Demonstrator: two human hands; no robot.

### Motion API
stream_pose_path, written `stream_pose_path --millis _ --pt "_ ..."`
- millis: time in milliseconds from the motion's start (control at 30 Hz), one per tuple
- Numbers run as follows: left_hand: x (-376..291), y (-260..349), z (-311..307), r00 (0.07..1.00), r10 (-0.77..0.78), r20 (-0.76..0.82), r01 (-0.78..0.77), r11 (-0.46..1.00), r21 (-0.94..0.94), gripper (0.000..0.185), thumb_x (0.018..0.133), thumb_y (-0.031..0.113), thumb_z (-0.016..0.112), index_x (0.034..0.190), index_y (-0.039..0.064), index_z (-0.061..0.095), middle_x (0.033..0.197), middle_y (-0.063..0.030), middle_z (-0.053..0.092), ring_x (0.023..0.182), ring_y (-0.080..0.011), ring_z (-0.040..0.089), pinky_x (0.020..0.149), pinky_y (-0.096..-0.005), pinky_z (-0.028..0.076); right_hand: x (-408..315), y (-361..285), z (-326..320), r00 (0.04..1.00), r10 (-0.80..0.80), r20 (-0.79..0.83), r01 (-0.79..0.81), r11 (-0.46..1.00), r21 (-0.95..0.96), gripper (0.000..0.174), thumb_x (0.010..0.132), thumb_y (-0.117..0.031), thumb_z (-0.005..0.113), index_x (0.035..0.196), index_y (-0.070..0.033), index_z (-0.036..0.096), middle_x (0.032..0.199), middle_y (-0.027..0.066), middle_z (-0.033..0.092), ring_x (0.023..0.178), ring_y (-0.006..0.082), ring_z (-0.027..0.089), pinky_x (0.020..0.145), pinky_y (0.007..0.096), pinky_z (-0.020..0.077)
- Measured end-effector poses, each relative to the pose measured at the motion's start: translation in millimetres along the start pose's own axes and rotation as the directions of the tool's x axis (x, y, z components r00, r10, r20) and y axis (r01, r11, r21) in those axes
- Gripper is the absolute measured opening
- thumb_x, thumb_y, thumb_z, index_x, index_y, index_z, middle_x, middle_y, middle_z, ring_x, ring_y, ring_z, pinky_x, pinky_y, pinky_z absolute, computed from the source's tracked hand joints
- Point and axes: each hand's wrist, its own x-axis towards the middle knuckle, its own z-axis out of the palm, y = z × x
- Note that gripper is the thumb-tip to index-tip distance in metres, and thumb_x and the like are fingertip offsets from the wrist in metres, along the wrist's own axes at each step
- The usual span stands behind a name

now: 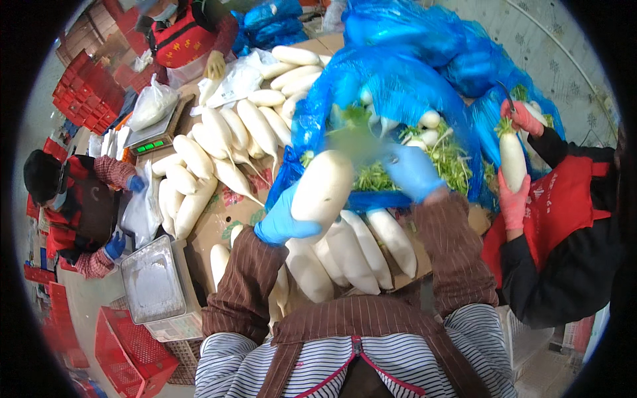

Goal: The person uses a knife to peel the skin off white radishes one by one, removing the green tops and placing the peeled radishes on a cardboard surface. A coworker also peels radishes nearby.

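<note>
In a blue glove, my left hand (281, 219) grips a large daikon radish (323, 186), its upper end tilted away from me. A blurred green leafy top (356, 144) shows just past that end. My right hand (415, 171), also in a blue glove, is curled and blurred beside the greens. A small dark spot shows at its fingers, but what it holds is not clear. Beyond it an open blue plastic bag (388, 74) contains daikons and cut leaf stalks (448, 164). Below my hands several trimmed daikons (348, 253) lie side by side at the table's near edge.
More daikons (219, 134) are piled on the cardboard-covered table (219, 209). Scales stand at left (154, 137) and near left (154, 273), above a red crate (129, 353). Two co-workers (82, 199) (184, 37) are across the table; another, at right, holds a daikon (512, 156) and curved knife (505, 92).
</note>
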Motion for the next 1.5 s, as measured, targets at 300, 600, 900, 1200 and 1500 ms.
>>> stream_pose_path --millis 300,600,900,1200,1500 --pt "45.4 6.6 21.3 0.937 0.277 -0.214 -0.347 0.813 -0.468 0.079 0.087 0.033 0.068 0.147 0.004 0.025 0.144 -0.0169 0.041 0.129 -0.0307 0.045 0.106 -0.0459 0.039 -42.3 3.8 49.3 0.889 -0.208 0.408 -0.365 0.216 0.906 0.059 0.085 -0.052 0.066 0.113 -0.001 0.058 0.064 -0.0013 0.052 0.050 0.0066 0.044 0.044 0.0210 0.0336" --pt "42.7 40.8 1.2 0.712 0.539 -0.450 -0.664 0.725 -0.182 0.074 0.094 0.043 0.054 0.152 0.012 0.018 0.137 -0.0163 0.044 0.123 -0.0288 0.047 0.101 -0.0388 0.043 -76.7 -71.9 69.7 0.988 -0.153 0.021 0.036 0.360 0.932 0.079 0.074 -0.005 0.080 0.141 0.000 0.039 0.135 0.0116 0.051 0.118 0.0193 0.054 0.101 0.0319 0.0436" --pt "36.3 3.4 25.7 0.484 0.606 -0.631 -0.494 0.785 0.375 0.066 0.080 0.009 0.072 0.134 0.002 0.036 0.123 -0.0109 0.051 0.108 -0.0188 0.053 0.090 -0.0307 0.047 -62.7 -75.5 67.1 0.952 -0.201 -0.230 0.305 0.660 0.687 0.081 0.068 -0.008 0.085 0.136 0.002 0.043 0.137 0.0154 0.051 0.120 0.0234 0.053 0.100 0.0352 0.0446" --pt "26.0 10.4 -7.7 0.648 0.311 -0.695 -0.654 0.695 -0.298 0.059 0.099 0.042 0.047 0.142 0.004 0.038 0.138 -0.0138 0.047 0.125 -0.0254 0.047 0.104 -0.0388 0.042 -70.7 -82.6 67.5 0.974 -0.208 -0.084 0.181 0.507 0.843 0.084 0.073 -0.009 0.083 0.141 0.005 0.036 0.137 0.0147 0.049 0.122 0.0201 0.051 0.103 0.0325 0.0416" --pt "-3.5 -40.7 -8.1 0.874 -0.008 -0.486 -0.395 0.570 -0.720 0.055 0.093 0.028 0.063 0.138 0.005 0.039 0.135 -0.0145 0.049 0.124 -0.0281 0.050 0.104 -0.0466 0.043 -73.7 -61.1 60.2 0.965 -0.095 0.243 -0.224 0.180 0.958 0.056 0.091 -0.021 0.066 0.137 0.002 0.046 0.107 0.0044 0.062 0.069 0.0032 0.049 0.059 0.0175 0.0393"
